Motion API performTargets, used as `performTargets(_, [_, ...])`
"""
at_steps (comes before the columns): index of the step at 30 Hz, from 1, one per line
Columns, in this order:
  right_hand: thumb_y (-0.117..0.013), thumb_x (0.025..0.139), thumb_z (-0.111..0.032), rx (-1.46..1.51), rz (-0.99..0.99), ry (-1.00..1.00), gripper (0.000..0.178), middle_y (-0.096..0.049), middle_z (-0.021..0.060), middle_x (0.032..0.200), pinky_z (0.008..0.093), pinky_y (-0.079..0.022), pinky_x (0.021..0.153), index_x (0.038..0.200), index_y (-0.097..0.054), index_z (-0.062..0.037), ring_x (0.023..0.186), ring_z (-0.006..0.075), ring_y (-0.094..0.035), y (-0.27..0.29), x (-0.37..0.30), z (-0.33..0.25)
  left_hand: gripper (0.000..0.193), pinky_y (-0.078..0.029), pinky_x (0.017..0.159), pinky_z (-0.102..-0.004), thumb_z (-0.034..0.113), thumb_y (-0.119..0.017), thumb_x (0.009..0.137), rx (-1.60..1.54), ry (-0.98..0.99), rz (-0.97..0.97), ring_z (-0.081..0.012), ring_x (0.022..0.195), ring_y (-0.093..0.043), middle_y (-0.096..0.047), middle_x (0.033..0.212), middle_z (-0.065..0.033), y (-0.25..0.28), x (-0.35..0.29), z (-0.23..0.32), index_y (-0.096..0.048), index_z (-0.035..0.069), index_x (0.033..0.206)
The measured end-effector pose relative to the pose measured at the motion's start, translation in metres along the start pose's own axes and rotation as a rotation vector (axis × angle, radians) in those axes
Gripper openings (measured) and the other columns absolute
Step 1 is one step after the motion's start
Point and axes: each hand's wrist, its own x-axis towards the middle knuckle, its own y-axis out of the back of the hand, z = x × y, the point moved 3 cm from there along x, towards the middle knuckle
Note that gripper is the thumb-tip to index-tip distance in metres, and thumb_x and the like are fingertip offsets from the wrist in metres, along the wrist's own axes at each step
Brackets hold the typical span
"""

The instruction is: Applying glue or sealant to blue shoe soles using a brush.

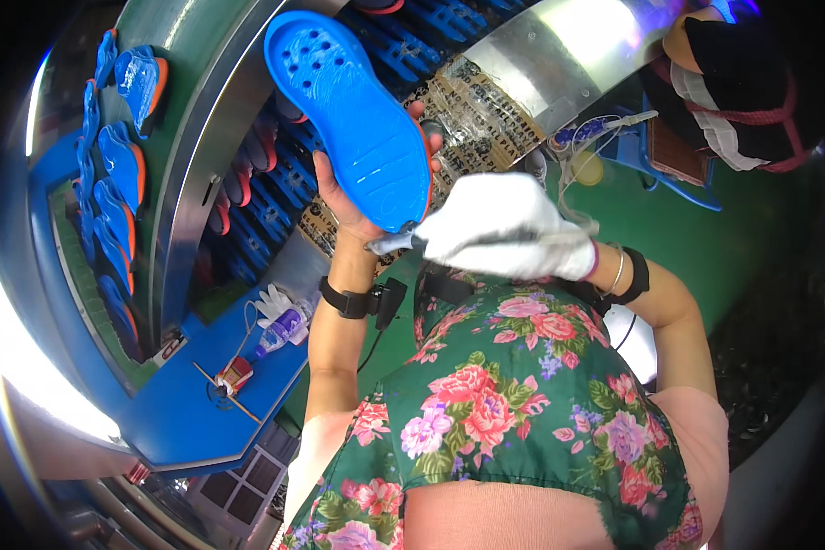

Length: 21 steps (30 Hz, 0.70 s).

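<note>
My left hand [346,197], bare, grips a glossy blue shoe sole [367,137] with an orange edge; its fingers come round the right side. Several round holes show in the sole's far end, and the near end points toward me. My right hand [504,229] wears a white glove and is closed around a small brush-like tool. The tool's pale grey tip [391,244] lies at the sole's near end, either touching it or just beside it. The glove hides most of its handle.
Blue soles [119,170] sit on a green conveyor belt [179,55] at left, behind a metal rail [202,165]. Beyond my hands is taped cardboard [486,110]. A blue table [188,412] holds a purple bottle [284,325] and white gloves [272,302]. A blue stool [674,151] stands right.
</note>
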Motion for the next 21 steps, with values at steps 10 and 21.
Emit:
performTargets(10, [-0.077, 0.079, -0.011, 0.000, -0.115, 0.052, 0.020, -0.074, 0.0055, 0.100, 0.0365, -0.057, 0.076, 0.099, -0.077, -0.0129, 0.088, 0.0246, -0.070, -0.005, -0.007, -0.005, 0.103, -0.051, 0.097, -0.0529, 0.066, -0.062, 0.084, -0.106, 0.134, -0.122, -0.0426, 0.116, -0.055, -0.036, 0.153, -0.0247, 0.005, 0.000, 0.001, -0.025, 0.002, 0.157])
performTargets(21, [-0.076, 0.081, -0.011, 0.099, -0.125, 0.078, 0.016, -0.075, 0.0053, 0.100, 0.0374, -0.057, 0.076, 0.098, -0.077, -0.0137, 0.086, 0.0248, -0.071, -0.001, -0.006, 0.003, 0.099, -0.058, 0.090, -0.0503, 0.059, -0.063, 0.084, -0.050, 0.331, -0.129, -0.0425, 0.109, -0.062, -0.043, 0.143, -0.0331, -0.001, 0.003, 0.009, -0.028, -0.002, 0.154])
